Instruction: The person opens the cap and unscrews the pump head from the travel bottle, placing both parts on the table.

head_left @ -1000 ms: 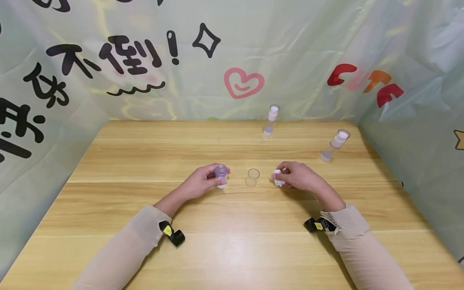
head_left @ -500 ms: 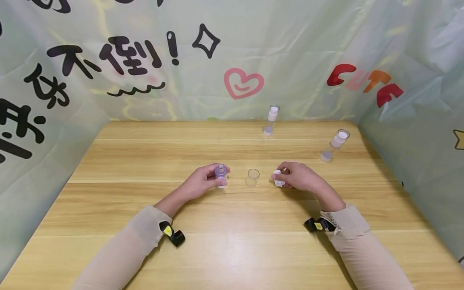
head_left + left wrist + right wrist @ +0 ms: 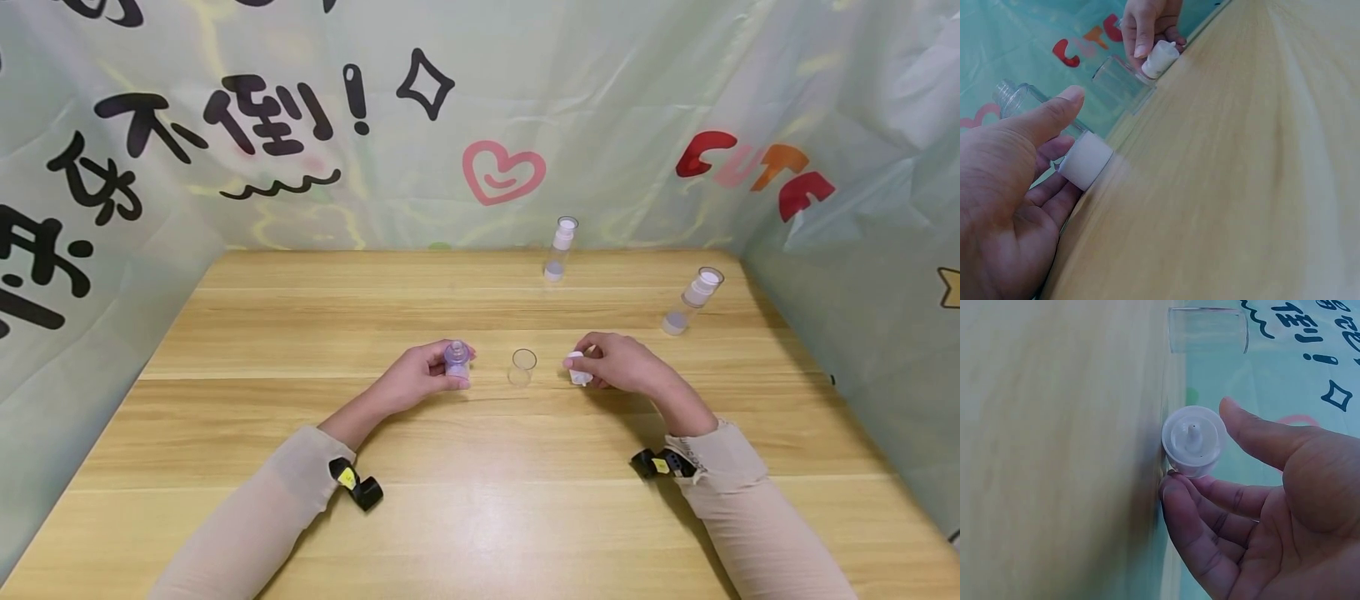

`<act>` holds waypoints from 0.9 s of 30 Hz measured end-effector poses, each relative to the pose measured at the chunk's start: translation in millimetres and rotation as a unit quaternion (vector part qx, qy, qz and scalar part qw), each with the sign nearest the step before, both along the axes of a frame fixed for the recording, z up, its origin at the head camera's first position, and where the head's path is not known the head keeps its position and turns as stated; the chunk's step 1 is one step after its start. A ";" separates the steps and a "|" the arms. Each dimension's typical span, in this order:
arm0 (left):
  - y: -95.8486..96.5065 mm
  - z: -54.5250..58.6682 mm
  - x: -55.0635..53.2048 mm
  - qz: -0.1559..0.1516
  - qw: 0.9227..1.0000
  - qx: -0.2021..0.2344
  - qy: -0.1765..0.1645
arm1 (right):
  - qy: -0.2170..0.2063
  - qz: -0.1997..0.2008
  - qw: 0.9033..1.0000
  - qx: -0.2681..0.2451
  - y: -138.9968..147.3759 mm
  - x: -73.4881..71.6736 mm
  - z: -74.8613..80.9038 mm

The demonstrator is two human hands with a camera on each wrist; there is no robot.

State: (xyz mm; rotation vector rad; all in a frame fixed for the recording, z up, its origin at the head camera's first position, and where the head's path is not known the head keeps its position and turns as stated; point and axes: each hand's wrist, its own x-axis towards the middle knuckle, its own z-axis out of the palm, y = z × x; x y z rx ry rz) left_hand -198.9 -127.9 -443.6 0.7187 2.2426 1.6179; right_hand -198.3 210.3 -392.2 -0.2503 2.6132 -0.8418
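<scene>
My left hand [image 3: 416, 375] holds a small clear bottle [image 3: 457, 358] with an open threaded neck and a white base [image 3: 1087, 160]. In the left wrist view its thumb lies across the bottle's near side, with fingers behind. To the right, my right hand [image 3: 617, 362] holds a white pump head [image 3: 1194, 439] between thumb and fingers, close to the tabletop. The right wrist view looks into its round underside, where a short stem shows. Between the hands stands a clear cylindrical cap [image 3: 522, 368], apart from both.
Two assembled pump bottles with white tops and clear caps stand farther back: one bottle [image 3: 559, 249] near the rear edge, another bottle [image 3: 692, 302] at the right. A printed curtain [image 3: 615, 108] encloses the wooden table [image 3: 480, 517] behind and at the sides.
My right hand and the pump head have shifted very slightly right. My left thumb sits a bit lower on the bottle. The clear cap and the rear bottles stay in place.
</scene>
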 end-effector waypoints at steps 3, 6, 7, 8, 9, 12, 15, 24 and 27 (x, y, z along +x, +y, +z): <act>-0.3 0.0 0.0 -0.002 1.000 0.003 0.003 | 0.007 0.001 1.000 0.006 1.0 -0.3 0.8; -0.5 -0.1 0.1 -0.003 1.000 0.007 0.005 | 0.014 0.003 1.000 0.012 1.9 -1.1 0.7; -0.4 -0.1 0.1 -0.003 1.000 0.008 0.005 | 0.015 0.003 1.000 0.014 2.3 -1.3 0.6; -0.4 0.1 0.3 -0.002 1.000 0.008 0.005 | 0.016 0.004 1.000 0.014 2.5 -1.5 0.4; -0.5 0.3 0.4 -0.002 1.000 0.007 0.005 | 0.017 0.004 1.000 0.015 2.7 -1.7 0.3; -0.5 1.1 1.0 0.000 1.000 0.004 0.004 | 0.018 0.004 1.000 0.020 3.1 -1.8 0.9; -0.5 2.2 1.6 0.002 1.000 0.002 0.005 | 0.024 0.001 0.999 0.025 3.4 -1.7 2.6; 0.0 2.8 1.6 0.002 1.000 -0.006 0.007 | 0.065 -0.009 0.998 0.017 6.4 0.1 6.9; 0.0 3.3 1.7 0.001 1.000 -0.005 0.006 | 0.078 -0.015 0.997 0.013 7.7 0.1 8.0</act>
